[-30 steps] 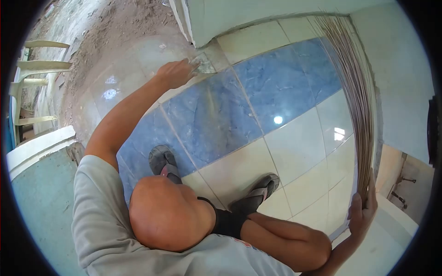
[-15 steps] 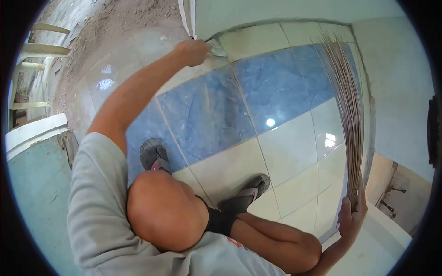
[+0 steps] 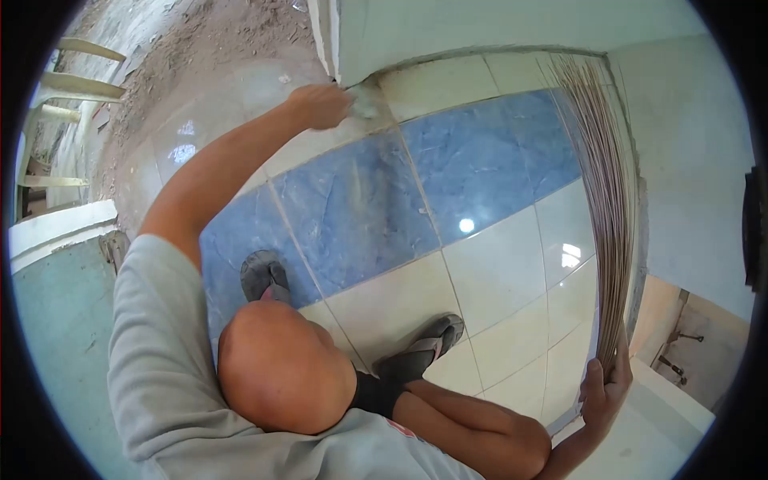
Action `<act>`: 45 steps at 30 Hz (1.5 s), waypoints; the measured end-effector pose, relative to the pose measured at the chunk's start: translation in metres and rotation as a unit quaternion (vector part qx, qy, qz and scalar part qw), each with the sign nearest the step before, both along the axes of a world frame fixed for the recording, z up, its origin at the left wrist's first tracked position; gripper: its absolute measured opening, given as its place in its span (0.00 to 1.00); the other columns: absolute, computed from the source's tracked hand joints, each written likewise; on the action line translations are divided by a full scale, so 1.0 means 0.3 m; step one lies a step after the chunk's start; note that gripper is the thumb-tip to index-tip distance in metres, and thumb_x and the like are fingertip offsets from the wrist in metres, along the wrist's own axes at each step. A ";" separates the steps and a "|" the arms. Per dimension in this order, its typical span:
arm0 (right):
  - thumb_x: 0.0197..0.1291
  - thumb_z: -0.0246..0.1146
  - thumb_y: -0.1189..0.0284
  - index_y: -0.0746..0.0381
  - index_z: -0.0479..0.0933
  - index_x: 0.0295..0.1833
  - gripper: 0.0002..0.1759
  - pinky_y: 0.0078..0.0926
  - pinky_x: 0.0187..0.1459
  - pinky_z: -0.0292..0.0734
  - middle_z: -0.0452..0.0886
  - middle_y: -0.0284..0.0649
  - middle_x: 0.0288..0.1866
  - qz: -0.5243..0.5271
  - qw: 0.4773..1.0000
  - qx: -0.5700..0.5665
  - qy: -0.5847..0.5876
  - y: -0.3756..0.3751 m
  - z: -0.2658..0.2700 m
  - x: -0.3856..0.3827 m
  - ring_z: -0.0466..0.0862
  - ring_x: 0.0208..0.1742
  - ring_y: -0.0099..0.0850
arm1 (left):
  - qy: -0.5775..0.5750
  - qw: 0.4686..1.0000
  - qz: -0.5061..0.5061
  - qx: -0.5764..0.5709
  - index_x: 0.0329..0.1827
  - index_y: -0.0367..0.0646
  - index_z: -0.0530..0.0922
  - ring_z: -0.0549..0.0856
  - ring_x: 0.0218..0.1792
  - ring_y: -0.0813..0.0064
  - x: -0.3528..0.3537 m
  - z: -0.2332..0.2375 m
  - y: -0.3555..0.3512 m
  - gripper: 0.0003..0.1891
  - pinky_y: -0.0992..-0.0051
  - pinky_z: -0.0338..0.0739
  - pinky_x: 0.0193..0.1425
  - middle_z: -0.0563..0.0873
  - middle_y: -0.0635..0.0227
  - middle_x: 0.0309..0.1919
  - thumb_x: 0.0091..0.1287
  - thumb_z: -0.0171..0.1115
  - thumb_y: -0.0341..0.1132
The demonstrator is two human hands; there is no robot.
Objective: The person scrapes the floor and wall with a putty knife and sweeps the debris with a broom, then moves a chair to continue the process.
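My left hand (image 3: 320,106) reaches out over the tiles near the foot of the wall corner. Its fingers are closed around what looks like a scraper (image 3: 366,103), a flat pale blade blurred against the floor; its handle is mostly hidden in my fist. On the right, my right hand (image 3: 606,388) grips the bound lower end of a stick broom (image 3: 606,208). The broom's thin brown sticks fan out away from me, along the right wall. A dusty smear (image 3: 376,192) marks the blue tiles (image 3: 472,160) between my hands.
My feet, in dark slippers (image 3: 438,334), are on the tiled floor (image 3: 500,248). Bare dirt (image 3: 208,48) lies beyond the tiles at upper left, beside a pale plastic chair (image 3: 76,84). A low green wall (image 3: 68,320) stands at left; walls border the far and right sides.
My left hand has moved a little to the left and towards me with the scraper. My right hand keeps hold of the broom, which has shifted only slightly in view.
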State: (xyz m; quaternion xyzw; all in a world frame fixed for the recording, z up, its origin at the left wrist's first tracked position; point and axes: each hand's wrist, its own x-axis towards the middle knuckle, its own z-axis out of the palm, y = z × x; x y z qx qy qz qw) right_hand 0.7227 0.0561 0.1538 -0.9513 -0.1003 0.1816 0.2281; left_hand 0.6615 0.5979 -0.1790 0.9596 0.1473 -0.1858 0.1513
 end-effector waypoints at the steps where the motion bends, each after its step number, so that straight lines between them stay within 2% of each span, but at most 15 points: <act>1: 0.69 0.60 0.72 0.64 0.64 0.82 0.36 0.19 0.19 0.61 0.73 0.28 0.27 -0.001 1.000 -0.002 0.006 -0.007 0.001 -0.001 0.66 0.19 0.15 | 0.006 1.000 -0.001 -0.002 0.51 0.42 0.85 0.89 0.54 0.48 0.000 -0.002 -0.015 0.16 0.51 0.83 0.57 0.90 0.50 0.49 0.75 0.60 0.45; 3: 0.68 0.60 0.73 0.63 0.64 0.82 0.36 0.19 0.19 0.61 0.72 0.28 0.27 0.061 0.998 0.011 0.001 -0.017 -0.015 0.027 0.66 0.18 0.15 | 0.032 0.999 -0.008 0.013 0.54 0.43 0.85 0.88 0.56 0.49 0.051 0.012 -0.018 0.16 0.51 0.82 0.58 0.89 0.49 0.50 0.76 0.59 0.45; 6: 0.65 0.65 0.64 0.63 0.68 0.80 0.38 0.21 0.18 0.61 0.74 0.31 0.28 0.015 0.999 0.026 -0.021 -0.013 0.001 0.005 0.67 0.17 0.17 | 0.017 0.999 -0.036 0.000 0.54 0.41 0.85 0.88 0.57 0.50 -0.029 0.023 0.009 0.17 0.51 0.83 0.58 0.90 0.50 0.52 0.76 0.59 0.44; 11: 0.64 0.65 0.65 0.65 0.68 0.79 0.39 0.21 0.18 0.61 0.74 0.31 0.27 -0.019 0.999 0.035 -0.009 0.025 0.000 -0.008 0.66 0.17 0.16 | 0.050 0.996 -0.080 0.001 0.55 0.40 0.84 0.88 0.57 0.49 0.086 -0.047 -0.003 0.16 0.50 0.82 0.60 0.89 0.48 0.52 0.73 0.56 0.40; 13: 0.63 0.64 0.65 0.66 0.68 0.79 0.39 0.21 0.18 0.60 0.73 0.31 0.25 0.010 0.999 0.037 -0.020 0.038 -0.004 -0.003 0.66 0.16 0.16 | 0.021 1.000 0.000 0.006 0.51 0.39 0.85 0.87 0.58 0.49 0.033 -0.069 -0.042 0.16 0.51 0.82 0.60 0.89 0.47 0.54 0.70 0.56 0.39; 16: 0.64 0.63 0.67 0.66 0.68 0.79 0.38 0.21 0.18 0.61 0.73 0.30 0.25 0.034 0.998 0.054 -0.017 -0.007 -0.003 -0.002 0.66 0.16 0.16 | -0.049 0.998 -0.035 -0.027 0.38 0.37 0.88 0.89 0.51 0.45 -0.039 -0.016 -0.005 0.15 0.51 0.85 0.53 0.91 0.48 0.48 0.70 0.57 0.38; 22: 0.66 0.65 0.63 0.66 0.68 0.79 0.38 0.22 0.18 0.61 0.73 0.30 0.24 0.016 0.999 0.033 0.002 0.030 -0.015 0.002 0.68 0.15 0.17 | -0.029 0.995 -0.096 0.002 0.37 0.35 0.88 0.89 0.52 0.45 0.059 -0.092 0.015 0.15 0.52 0.84 0.55 0.90 0.44 0.46 0.69 0.57 0.36; 24: 0.66 0.65 0.63 0.66 0.68 0.79 0.38 0.23 0.18 0.61 0.73 0.30 0.23 0.033 0.999 0.041 -0.014 0.011 -0.006 0.017 0.67 0.15 0.17 | -0.094 0.992 -0.018 -0.086 0.36 0.35 0.88 0.89 0.52 0.44 0.002 -0.076 -0.013 0.14 0.50 0.83 0.57 0.90 0.44 0.46 0.69 0.56 0.35; 27: 0.67 0.64 0.66 0.66 0.67 0.80 0.37 0.21 0.18 0.61 0.71 0.29 0.22 0.022 0.999 0.022 0.020 0.002 0.000 0.009 0.67 0.16 0.16 | -0.172 0.983 0.020 -0.057 0.37 0.34 0.87 0.89 0.51 0.43 -0.020 -0.160 -0.079 0.14 0.49 0.83 0.56 0.90 0.43 0.45 0.68 0.55 0.33; 30: 0.67 0.64 0.67 0.66 0.67 0.80 0.37 0.21 0.17 0.61 0.71 0.29 0.22 0.016 0.999 0.037 0.011 0.017 -0.022 0.012 0.67 0.15 0.16 | -0.097 0.991 0.063 -0.062 0.40 0.33 0.88 0.90 0.49 0.42 0.133 -0.164 -0.065 0.14 0.49 0.84 0.55 0.90 0.41 0.44 0.66 0.54 0.31; 34: 0.66 0.64 0.70 0.65 0.67 0.80 0.37 0.20 0.18 0.61 0.72 0.29 0.25 0.009 0.999 0.041 0.021 0.017 0.009 0.003 0.67 0.16 0.16 | -0.174 0.965 0.155 -0.123 0.45 0.32 0.88 0.88 0.54 0.41 0.012 -0.143 -0.203 0.19 0.49 0.82 0.61 0.89 0.39 0.48 0.75 0.55 0.41; 35: 0.66 0.63 0.70 0.65 0.67 0.80 0.37 0.20 0.18 0.61 0.72 0.29 0.25 -0.003 0.999 0.039 0.023 0.002 0.005 0.001 0.66 0.17 0.16 | -0.165 0.967 0.155 -0.118 0.58 0.31 0.81 0.86 0.53 0.35 -0.008 -0.147 -0.219 0.23 0.45 0.79 0.60 0.86 0.32 0.46 0.78 0.54 0.46; 40: 0.65 0.62 0.69 0.65 0.67 0.80 0.37 0.21 0.18 0.62 0.72 0.30 0.24 0.019 0.999 0.021 0.023 0.030 -0.023 0.014 0.67 0.16 0.16 | -0.111 0.953 0.231 -0.159 0.56 0.29 0.81 0.85 0.52 0.32 0.073 -0.133 -0.170 0.24 0.45 0.79 0.59 0.86 0.32 0.46 0.79 0.52 0.46; 43: 0.67 0.63 0.68 0.65 0.66 0.80 0.37 0.20 0.19 0.62 0.72 0.30 0.23 0.015 0.998 0.027 0.052 0.025 -0.009 0.014 0.67 0.17 0.16 | -0.264 0.936 0.201 -0.117 0.43 0.30 0.86 0.88 0.49 0.36 0.049 -0.155 -0.274 0.25 0.45 0.81 0.56 0.88 0.36 0.45 0.78 0.52 0.47; 45: 0.67 0.64 0.68 0.65 0.66 0.80 0.37 0.20 0.19 0.62 0.71 0.29 0.22 0.017 0.998 0.019 0.050 0.046 -0.019 0.016 0.67 0.16 0.16 | -0.199 0.950 0.196 -0.136 0.49 0.30 0.84 0.87 0.51 0.36 0.119 -0.119 -0.182 0.24 0.45 0.81 0.58 0.88 0.36 0.47 0.78 0.52 0.47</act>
